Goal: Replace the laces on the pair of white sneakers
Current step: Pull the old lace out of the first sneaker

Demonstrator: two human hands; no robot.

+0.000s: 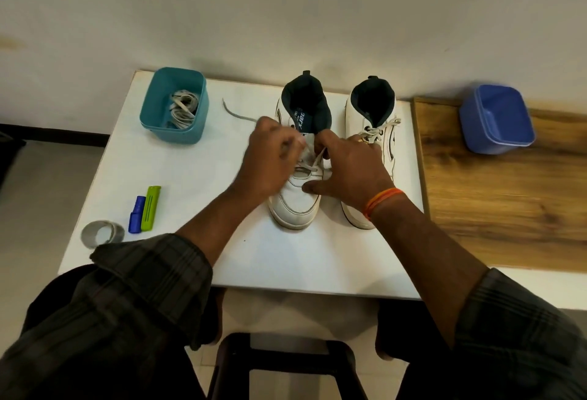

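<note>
Left sneaker (297, 199) sits mid white table (178, 177), toe toward the person, dark collar and tongue up at the far end, lace (313, 163) partly threaded and crossing over the eyelets. Left hand (270, 158) is over the shoe's left side, fingers curled, pinching the lace near the upper eyelets; blurred, so exact finger placement cannot be told. A loose grey lace end (233, 113) trails from that hand out over the table toward the teal bin. Right hand (352, 161) is on the shoe's right side, fingertips pinching the lace by the tongue, thumb stretched down and pressing on the toe box; orange thread band (379, 202) on that wrist. Right sneaker (370, 132) stands just beside the first, same orientation, laced with a whitish lace at the top eyelets, partly hidden by the right hand and wrist. Teal bin (174, 105) at the table's far left corner, holds a bundle of pale laces (182, 109). Near left edge: blue tool (136, 214) and green tool (150, 207) lying side by side, touching or nearly so, and a roll of clear tape (101, 232) just beside them at the table edge. To the right, a wooden surface (508, 209) butts against the table, blue bin (495, 118) on it near the wall. Dark plaid sleeves (127, 304) on both arms, dark stool (286, 364) below the table edge.
</note>
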